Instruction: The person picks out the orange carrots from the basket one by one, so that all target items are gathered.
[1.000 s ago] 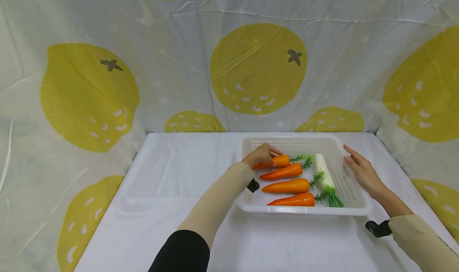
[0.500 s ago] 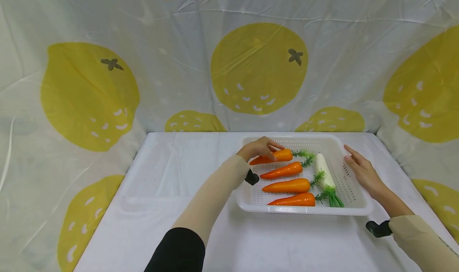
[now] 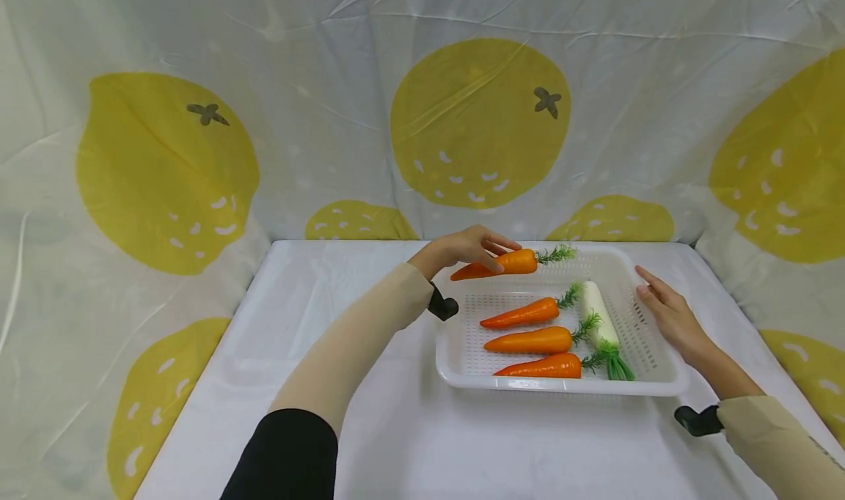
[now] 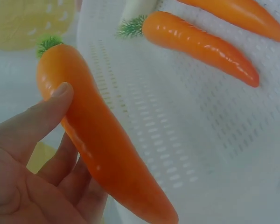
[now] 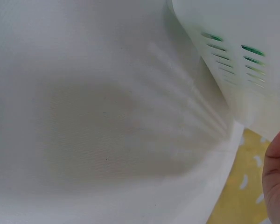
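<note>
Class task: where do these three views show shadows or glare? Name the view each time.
Head view: a soft shadow on the white cloth along the near edge of the basket; left wrist view: glossy highlights on the whole carrot inside the basket, fainter ones on the held carrot; right wrist view: a broad, soft-edged shadow with paler streaks.

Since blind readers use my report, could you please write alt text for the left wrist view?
A person's left hand grips a glossy, tapering orange carrot with a feathery green top, thumb near its thick end. Behind it, two more glossy orange carrots and part of a smooth white radish lie in a white perforated plastic basket.
</note>
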Demonstrator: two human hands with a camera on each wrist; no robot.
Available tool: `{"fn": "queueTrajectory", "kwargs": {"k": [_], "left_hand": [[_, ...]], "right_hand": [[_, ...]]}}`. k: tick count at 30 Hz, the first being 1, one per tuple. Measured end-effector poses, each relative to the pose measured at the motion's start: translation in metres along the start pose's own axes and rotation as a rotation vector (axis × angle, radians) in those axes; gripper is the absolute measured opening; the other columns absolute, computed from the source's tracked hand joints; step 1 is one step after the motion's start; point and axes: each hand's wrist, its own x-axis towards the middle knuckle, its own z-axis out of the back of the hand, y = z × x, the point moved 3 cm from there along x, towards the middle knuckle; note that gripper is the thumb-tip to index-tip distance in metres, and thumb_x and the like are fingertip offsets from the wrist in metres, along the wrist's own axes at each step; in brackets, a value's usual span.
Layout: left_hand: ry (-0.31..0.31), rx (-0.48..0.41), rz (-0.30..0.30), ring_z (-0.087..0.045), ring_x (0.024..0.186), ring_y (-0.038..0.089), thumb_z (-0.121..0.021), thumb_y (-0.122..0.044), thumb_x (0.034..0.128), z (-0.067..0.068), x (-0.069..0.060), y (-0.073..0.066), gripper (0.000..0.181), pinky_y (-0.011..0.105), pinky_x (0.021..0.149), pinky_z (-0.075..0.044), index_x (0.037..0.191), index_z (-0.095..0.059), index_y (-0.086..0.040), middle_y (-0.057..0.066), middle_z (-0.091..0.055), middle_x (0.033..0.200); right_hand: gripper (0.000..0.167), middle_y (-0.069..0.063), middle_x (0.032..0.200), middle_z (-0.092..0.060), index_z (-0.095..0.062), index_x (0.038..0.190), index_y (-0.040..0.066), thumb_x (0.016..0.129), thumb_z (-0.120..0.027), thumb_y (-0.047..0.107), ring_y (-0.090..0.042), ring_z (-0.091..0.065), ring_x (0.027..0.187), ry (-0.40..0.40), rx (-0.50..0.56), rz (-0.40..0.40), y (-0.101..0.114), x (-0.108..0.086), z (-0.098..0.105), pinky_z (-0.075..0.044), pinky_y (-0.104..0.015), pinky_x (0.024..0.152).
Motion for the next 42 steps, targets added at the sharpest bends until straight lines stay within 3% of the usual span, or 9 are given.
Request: {"fn": "queueTrajectory", "kwargs": {"k": [5, 10, 19, 28, 42], "left_hand": [[-0.002, 0.015, -0.063, -0.054, 0.129, 0.025, -0.071, -0.001, 0.0909, 0.015, -0.017, -0.001, 0.054, 0.028, 0.096, -0.050, 0.142, -0.058, -0.013, 0.011, -0.057, 0.141], [-0.007, -0.001, -0.094, -0.058, 0.125, 0.026, -0.072, -0.001, 0.0907, 0.029, -0.033, 0.000, 0.054, 0.030, 0.094, -0.052, 0.142, -0.058, -0.012, 0.011, -0.056, 0.142], [-0.033, 0.005, -0.081, -0.055, 0.128, 0.028, -0.070, -0.001, 0.0918, 0.057, -0.063, 0.010, 0.054, 0.035, 0.098, -0.050, 0.144, -0.055, -0.009, 0.012, -0.056, 0.142], [-0.053, 0.028, -0.015, -0.054, 0.128, 0.030, -0.068, -0.001, 0.0935, 0.080, -0.096, 0.047, 0.056, 0.039, 0.101, -0.047, 0.147, -0.051, -0.010, 0.014, -0.052, 0.145], [-0.087, -0.007, -0.033, -0.048, 0.133, 0.033, -0.066, 0.001, 0.0935, 0.098, -0.137, 0.113, 0.056, 0.043, 0.104, -0.045, 0.146, -0.050, -0.004, 0.017, -0.055, 0.142]], "right_hand": [[0.059, 0.014, 0.096, -0.052, -0.022, 0.154, -0.005, 0.109, -0.042, 0.028, 0.006, -0.050, 0.083, -0.002, 0.005, 0.007, 0.001, 0.000, 0.000, -0.046, -0.012, 0.067], [0.060, 0.005, 0.099, -0.052, -0.020, 0.155, -0.004, 0.109, -0.041, 0.029, 0.005, -0.050, 0.083, 0.008, -0.010, -0.006, 0.002, 0.000, 0.000, -0.047, -0.013, 0.066], [0.060, 0.007, 0.098, -0.051, -0.020, 0.155, -0.004, 0.109, -0.041, 0.029, 0.006, -0.049, 0.084, 0.012, -0.004, -0.008, 0.000, 0.000, 0.001, -0.045, -0.011, 0.068], [0.060, 0.002, 0.102, -0.050, -0.018, 0.156, -0.002, 0.109, -0.040, 0.030, 0.006, -0.049, 0.084, 0.019, -0.012, -0.019, -0.001, 0.001, 0.000, -0.047, -0.012, 0.068], [0.059, 0.001, 0.103, -0.051, -0.016, 0.156, -0.002, 0.110, -0.040, 0.025, 0.006, -0.051, 0.085, 0.027, -0.025, -0.019, -0.005, 0.003, 0.000, -0.049, -0.014, 0.067]]}}
